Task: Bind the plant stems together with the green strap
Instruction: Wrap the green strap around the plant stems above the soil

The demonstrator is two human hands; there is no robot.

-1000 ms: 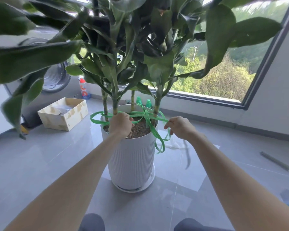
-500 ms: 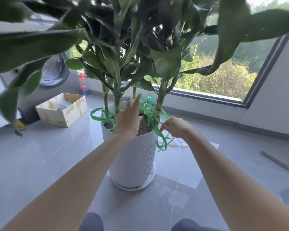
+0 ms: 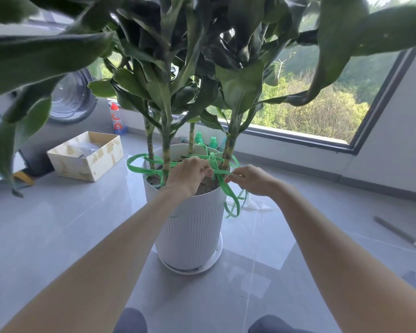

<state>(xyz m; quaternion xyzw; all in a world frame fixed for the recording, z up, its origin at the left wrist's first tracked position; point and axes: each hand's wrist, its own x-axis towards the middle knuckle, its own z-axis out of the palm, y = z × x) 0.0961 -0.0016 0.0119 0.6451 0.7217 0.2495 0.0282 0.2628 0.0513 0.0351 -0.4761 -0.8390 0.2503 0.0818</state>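
Grey tiled floor (image 3: pixel 58 224) | white pot (image 3: pixel 192 231) | green strap (image 3: pixel 139 162) looped loosely round stems (image 3: pixel 166 145) above pot rim | left hand (image 3: pixel 187 175), right hand (image 3: pixel 250 180) each pinch strap over pot | slack; knot likely yet to tie

Grey tiled floor (image 3: pixel 58 231), white saucer (image 3: pixel 214 263) under pot, open cardboard box (image 3: pixel 87 157), red-capped bottle (image 3: pixel 117 120)

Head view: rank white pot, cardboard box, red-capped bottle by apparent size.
1. white pot, largest, though it is also nearest the camera
2. cardboard box
3. red-capped bottle, smallest, and farthest back
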